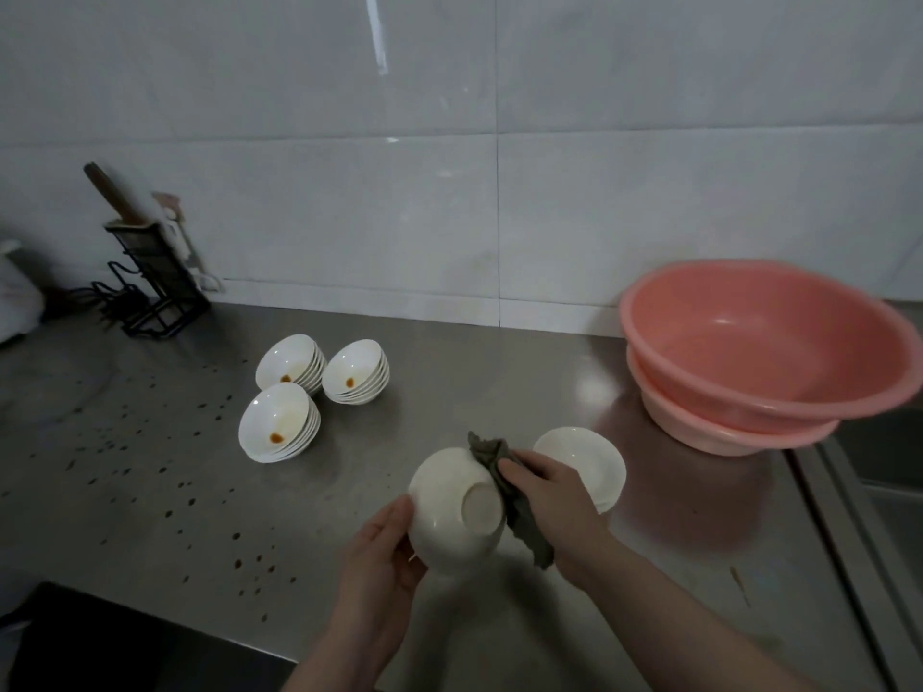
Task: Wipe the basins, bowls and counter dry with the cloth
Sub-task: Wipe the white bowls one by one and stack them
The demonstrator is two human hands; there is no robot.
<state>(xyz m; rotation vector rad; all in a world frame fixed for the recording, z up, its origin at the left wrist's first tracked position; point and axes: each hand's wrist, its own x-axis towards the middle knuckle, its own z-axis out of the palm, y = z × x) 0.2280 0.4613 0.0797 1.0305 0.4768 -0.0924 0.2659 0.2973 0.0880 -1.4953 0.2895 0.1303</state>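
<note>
My left hand (382, 556) holds a white bowl (444, 516) above the steel counter (499, 382), its foot turned toward me. My right hand (554, 506) grips a grey-green cloth (514, 496) and presses it against the bowl's right side. Just behind my right hand sits another white bowl (584, 462), upright on the counter. Three stacks of white bowls (309, 397) stand further left, the top ones holding brown spots. Two nested pink basins (764, 352) rest at the right against the wall.
A black rack (150, 287) with a knife handle stands at the back left by the tiled wall. Brown droplets (200, 472) speckle the counter's left half. A sink edge (879, 491) runs down the right side. A dark surface (100, 641) lies at the bottom left.
</note>
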